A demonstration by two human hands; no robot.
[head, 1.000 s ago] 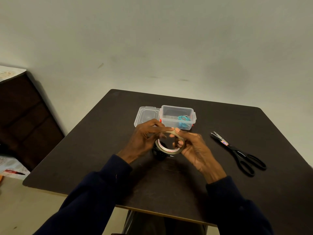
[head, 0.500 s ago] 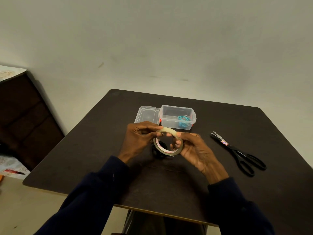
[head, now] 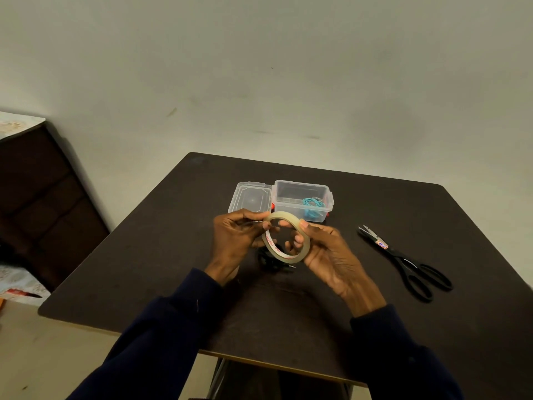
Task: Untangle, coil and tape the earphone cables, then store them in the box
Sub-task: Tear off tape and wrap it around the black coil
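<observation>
A roll of clear tape [head: 300,230] is held upright above the dark table [head: 173,255]. My right hand [head: 326,252] grips it with fingers through the ring and the thumb on its rim. My left hand [head: 239,235] pinches at the roll's left edge. Beneath the roll a coil of black earphone cable [head: 271,262] lies on the table, partly hidden. Behind my hands stands a clear plastic box [head: 291,194] with a coiled turquoise cable [head: 313,204] inside. Its lid [head: 251,197] lies open to the left.
Black scissors [head: 406,262] lie on the table to the right of my hands, blades pointing away. A dark wooden cabinet [head: 37,203] stands at the left beyond the table. The table's near edge runs just under my forearms.
The tape roll has been lifted a little and turned more upright, so the ring now faces me. My left hand's fingers have shifted along the roll's left rim.
</observation>
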